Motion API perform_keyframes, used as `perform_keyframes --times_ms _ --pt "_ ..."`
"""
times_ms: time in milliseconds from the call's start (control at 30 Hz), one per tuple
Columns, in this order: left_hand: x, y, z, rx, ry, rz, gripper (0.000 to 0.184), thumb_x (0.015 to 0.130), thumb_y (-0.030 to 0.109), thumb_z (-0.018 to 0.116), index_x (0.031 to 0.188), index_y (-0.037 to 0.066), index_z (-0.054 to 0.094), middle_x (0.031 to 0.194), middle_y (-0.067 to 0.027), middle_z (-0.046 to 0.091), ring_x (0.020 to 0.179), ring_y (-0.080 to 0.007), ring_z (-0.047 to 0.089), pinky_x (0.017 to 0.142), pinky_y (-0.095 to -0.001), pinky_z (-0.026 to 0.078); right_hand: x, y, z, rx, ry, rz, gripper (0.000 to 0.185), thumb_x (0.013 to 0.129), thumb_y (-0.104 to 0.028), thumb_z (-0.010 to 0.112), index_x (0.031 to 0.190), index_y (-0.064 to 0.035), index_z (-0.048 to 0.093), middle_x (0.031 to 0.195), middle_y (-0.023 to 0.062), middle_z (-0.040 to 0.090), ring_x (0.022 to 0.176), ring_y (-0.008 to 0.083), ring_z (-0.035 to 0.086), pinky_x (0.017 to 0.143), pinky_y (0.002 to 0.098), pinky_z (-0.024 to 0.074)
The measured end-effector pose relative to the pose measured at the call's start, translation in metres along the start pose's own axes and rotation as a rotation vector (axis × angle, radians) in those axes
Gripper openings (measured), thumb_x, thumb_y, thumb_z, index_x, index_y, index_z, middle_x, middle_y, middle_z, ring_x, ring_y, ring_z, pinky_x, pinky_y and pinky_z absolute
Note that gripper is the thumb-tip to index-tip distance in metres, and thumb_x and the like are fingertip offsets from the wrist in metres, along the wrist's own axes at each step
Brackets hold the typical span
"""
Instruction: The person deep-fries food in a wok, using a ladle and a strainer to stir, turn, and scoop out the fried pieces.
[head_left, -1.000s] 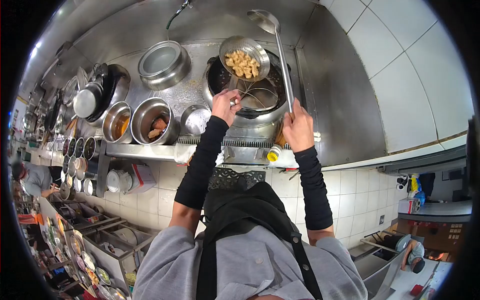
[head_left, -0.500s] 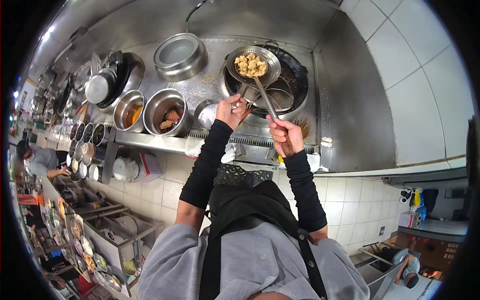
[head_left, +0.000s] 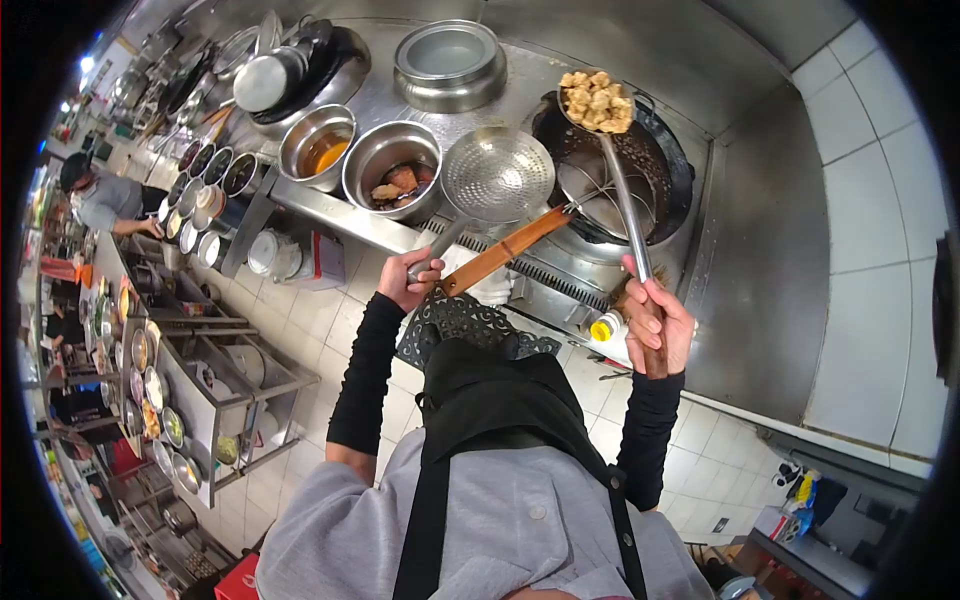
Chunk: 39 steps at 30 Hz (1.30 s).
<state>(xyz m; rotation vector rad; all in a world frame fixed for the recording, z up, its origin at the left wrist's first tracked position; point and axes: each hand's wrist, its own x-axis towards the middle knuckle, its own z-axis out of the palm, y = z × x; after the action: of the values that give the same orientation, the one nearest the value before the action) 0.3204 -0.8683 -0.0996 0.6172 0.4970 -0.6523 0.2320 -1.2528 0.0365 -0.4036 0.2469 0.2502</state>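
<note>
My left hand (head_left: 408,278) is closed around the handle of a perforated metal strainer (head_left: 498,172), which is tilted with nothing in its bowl. My right hand (head_left: 660,325) grips a long-handled ladle (head_left: 627,190). Browned, fried-looking pieces of food (head_left: 597,101) are heaped in the ladle, over the far side of a dark wok (head_left: 672,165). A wire strainer with a flat wooden handle (head_left: 508,250) rests across the wok, its handle reaching toward my left hand. The bottom of the wok is partly hidden by these tools.
Left of the strainer stand a pot with dark brown chunks (head_left: 392,170), a pot of amber liquid (head_left: 318,148) and a wide steel pot (head_left: 450,65). A yellow-capped bottle (head_left: 604,328) is by my right hand. Tiled wall (head_left: 870,210) bounds the right; another person (head_left: 105,200) stands far left.
My hands have moved apart. The strainer has gone left and lower, away from the ladle; the food shows in the ladle by itself. The view has turned, too.
</note>
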Motion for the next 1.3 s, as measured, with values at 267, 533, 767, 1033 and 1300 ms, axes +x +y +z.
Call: perform_keyframes --times_ms 267,533,767,1033,1300 --pt "0.096 -0.051 -0.168 -0.154 -0.075 -0.072 0.046 0.103 0.037 0.054 0.108 -0.008 0.057 0.074 -0.0064 0.056 0.058 -0.0093 0.05 0.046 -0.0196 0.039 0.018 0.002 0.005 -0.025 0.031 0.049 0.043 0.103 -0.009 0.043 0.141 0.0112 0.041 0.089 0.0082 0.049 0.05 0.0084 0.043 0.038 0.0206 0.0414" --pt "-0.082 0.012 0.046 0.672 0.197 1.116 0.008 0.094 0.005 0.071 0.094 -0.001 0.066 0.092 -0.0055 0.067 0.088 -0.0101 0.061 0.079 -0.0242 0.05 0.046 0.038 0.027 -0.06 0.037 0.148 0.043 0.103 -0.01 0.044 0.141 0.0107 0.041 0.09 0.0073 0.049 0.05 0.0082 0.043 0.037 0.0202 0.0413" --pt "-0.314 0.074 0.168 0.896 -0.018 1.948 0.005 0.088 0.005 0.072 0.087 0.005 0.067 0.089 -0.0071 0.064 0.091 -0.0212 0.061 0.09 -0.0396 0.048 0.111 0.101 0.078 -0.113 -0.052 0.289 0.043 0.103 -0.007 0.044 0.141 0.0125 0.039 0.093 0.0102 0.049 0.052 0.0084 0.045 0.035 0.0201 0.0412" --pt "-0.465 0.108 0.043 0.792 0.268 1.793 0.019 0.084 -0.003 0.075 0.086 0.009 0.06 0.096 -0.0024 0.054 0.097 -0.0168 0.053 0.09 -0.0306 0.041 0.17 0.27 0.167 -0.042 -0.182 0.467 0.047 0.104 -0.007 0.039 0.144 0.0148 0.03 0.093 0.0102 0.045 0.057 0.0094 0.045 0.037 0.0206 0.0428" --pt "-0.615 0.15 -0.04 0.334 0.774 1.481 0.034 0.081 -0.011 0.077 0.085 0.014 0.053 0.102 0.0024 0.045 0.102 -0.0124 0.044 0.09 -0.0215 0.033 0.193 0.474 0.286 -0.052 -0.251 0.633 0.048 0.104 -0.007 0.038 0.145 0.0143 0.028 0.093 0.0109 0.047 0.058 0.0109 0.048 0.037 0.021 0.0462"
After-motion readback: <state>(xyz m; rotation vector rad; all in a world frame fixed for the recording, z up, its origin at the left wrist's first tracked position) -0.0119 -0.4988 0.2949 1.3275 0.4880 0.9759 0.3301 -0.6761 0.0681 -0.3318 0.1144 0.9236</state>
